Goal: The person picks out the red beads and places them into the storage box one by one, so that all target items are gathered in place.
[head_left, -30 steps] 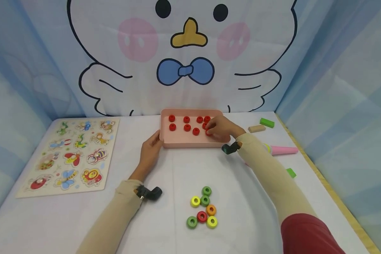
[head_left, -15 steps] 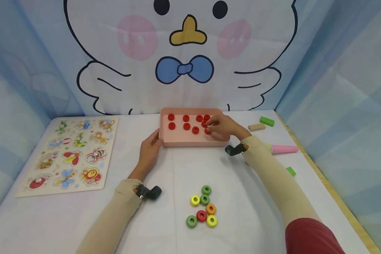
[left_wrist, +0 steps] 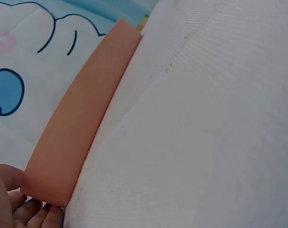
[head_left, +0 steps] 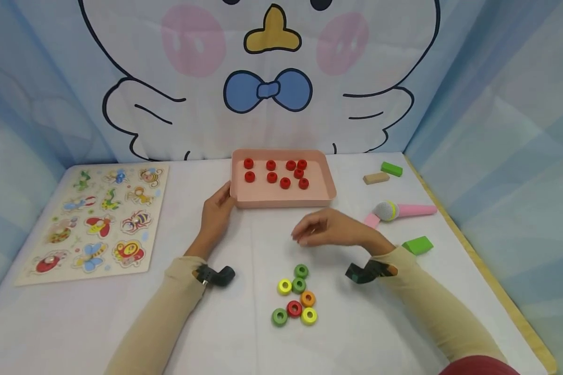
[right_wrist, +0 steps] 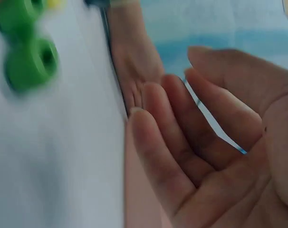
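Note:
A pink tray (head_left: pixel 281 200) stands at the back of the white table and holds several red rings (head_left: pixel 285 182). My left hand (head_left: pixel 218 205) rests against the tray's front left corner; the left wrist view shows its fingers (left_wrist: pixel 34 213) touching the tray wall (left_wrist: pixel 77 128). My right hand (head_left: pixel 309 235) hovers empty with relaxed fingers between the tray and a cluster of rings (head_left: pixel 295 299) in green, yellow, orange and red. The right wrist view shows its open palm (right_wrist: pixel 220 156) and blurred green rings (right_wrist: pixel 30 61).
A wooden insect puzzle board (head_left: pixel 94 219) lies at the left. To the right are a pink toy microphone (head_left: pixel 399 211), a green block (head_left: pixel 417 245), another green block (head_left: pixel 391 168) and a plain wooden block (head_left: pixel 376 178). Blue fabric walls enclose the table.
My right hand let go of a red ring in the tray and drew back toward me, empty, to just above the ring cluster. My left hand stayed at the tray's corner.

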